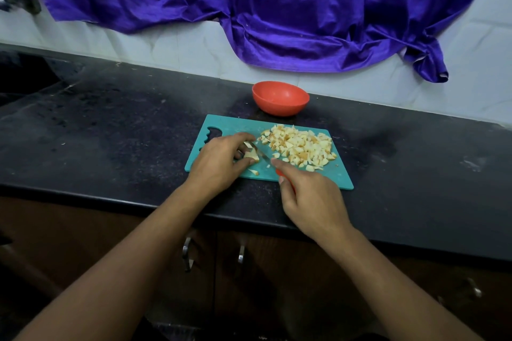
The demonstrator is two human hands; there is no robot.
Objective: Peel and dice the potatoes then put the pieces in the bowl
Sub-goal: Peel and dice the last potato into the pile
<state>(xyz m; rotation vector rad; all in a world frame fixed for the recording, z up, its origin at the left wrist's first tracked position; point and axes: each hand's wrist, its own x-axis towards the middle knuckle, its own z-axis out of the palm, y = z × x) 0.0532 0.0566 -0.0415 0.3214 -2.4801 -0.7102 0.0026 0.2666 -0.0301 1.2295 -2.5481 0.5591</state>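
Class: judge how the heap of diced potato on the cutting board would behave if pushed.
The heap is loose small pieces, so it would probably spread rather than slide as one. The cutting board looks smooth, so pieces likely slip easily. Blocky shapes suggest little rolling.

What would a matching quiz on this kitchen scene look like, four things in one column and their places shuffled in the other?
Things:
1. bowl
2. diced potato pile
3. knife
4. uncut potato piece

Places:
A. held down by the left hand
B. heaped on the cutting board
C. on the counter behind the board
D. gripped in the right hand

Pairs: 1-C, 2-B, 3-D, 4-A.
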